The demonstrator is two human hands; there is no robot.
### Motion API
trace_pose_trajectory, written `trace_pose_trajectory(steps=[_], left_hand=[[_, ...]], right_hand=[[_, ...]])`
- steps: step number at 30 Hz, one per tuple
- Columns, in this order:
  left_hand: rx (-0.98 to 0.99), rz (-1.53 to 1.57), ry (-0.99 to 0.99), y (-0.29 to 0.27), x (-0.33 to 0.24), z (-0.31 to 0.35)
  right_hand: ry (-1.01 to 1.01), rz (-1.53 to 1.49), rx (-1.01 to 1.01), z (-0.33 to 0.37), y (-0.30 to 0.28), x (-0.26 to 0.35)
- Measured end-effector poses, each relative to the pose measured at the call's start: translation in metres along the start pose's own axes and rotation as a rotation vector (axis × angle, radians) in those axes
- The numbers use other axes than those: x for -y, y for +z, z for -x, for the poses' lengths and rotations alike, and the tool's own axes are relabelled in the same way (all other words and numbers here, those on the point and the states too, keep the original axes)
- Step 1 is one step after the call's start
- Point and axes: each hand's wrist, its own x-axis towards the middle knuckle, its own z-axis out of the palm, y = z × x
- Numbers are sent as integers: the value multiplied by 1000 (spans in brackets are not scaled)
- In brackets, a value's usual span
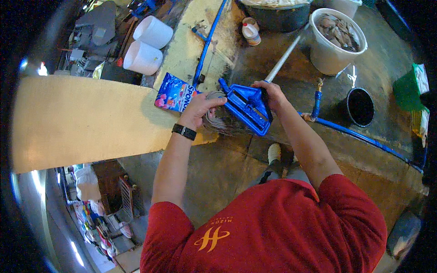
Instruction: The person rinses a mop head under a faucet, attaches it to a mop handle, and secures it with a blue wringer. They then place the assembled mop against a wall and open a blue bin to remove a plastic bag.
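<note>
My right hand [274, 96] is closed around the blue plastic mop holder [248, 107], where it joins its pale handle [287, 59]. The handle slants away toward the far right. My left hand [200, 110], with a black band on its wrist, is closed on a bundle of grey mop strands [218, 117] beside the holder's left edge. One of its fingers points out at the holder. Just beyond that hand, a blue printed packet [169, 91] lies at the end of the yellow ledge; the hand covers part of it.
The yellow ledge [82, 123] spans the left. Two white buckets [143, 58] stand beyond it. Blue pipes [364, 136] cross the right side, near a black bucket [359, 108]. A white tub of cloths [337, 50], a large dark basin [277, 16] and a white bottle [251, 34] stand far off.
</note>
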Motion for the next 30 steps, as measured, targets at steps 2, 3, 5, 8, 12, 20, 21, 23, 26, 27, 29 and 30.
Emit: trace_pose_trajectory(steps=[2, 3, 5, 8, 12, 20, 21, 23, 26, 27, 29, 30], left_hand=[[-23, -183, 12, -13, -4, 4], [-30, -276, 20, -18, -7, 4], [-7, -323, 20, -28, -12, 2], [-46, -371, 10, -40, -17, -4], [-6, -642, 164, -51, -21, -20], [-22, -940, 329, -58, -13, -56], [-9, -912, 304, -57, -11, -58], [18, -853, 253, -54, -11, -63], [19, -880, 251, -47, -16, -69], [38, -872, 271, -46, -20, -69], [74, -882, 249, -42, -26, -67], [105, -839, 247, -41, -29, -65]], right_hand=[[-19, 74, -76, -7, 8, 1], [-18, 121, -166, -11, 12, 3], [-61, 115, -125, -17, 17, 7], [-86, 143, -158, -27, 22, 10], [-192, 235, -228, -36, 24, 7], [-314, 432, -367, -49, 25, 13], [-325, 437, -348, -49, 24, 15], [-339, 457, -367, -48, 21, 20], [-356, 489, -322, -46, 18, 28], [-384, 479, -303, -44, 17, 31], [-400, 478, -318, -40, 15, 39], [-409, 493, -336, -39, 15, 44]])
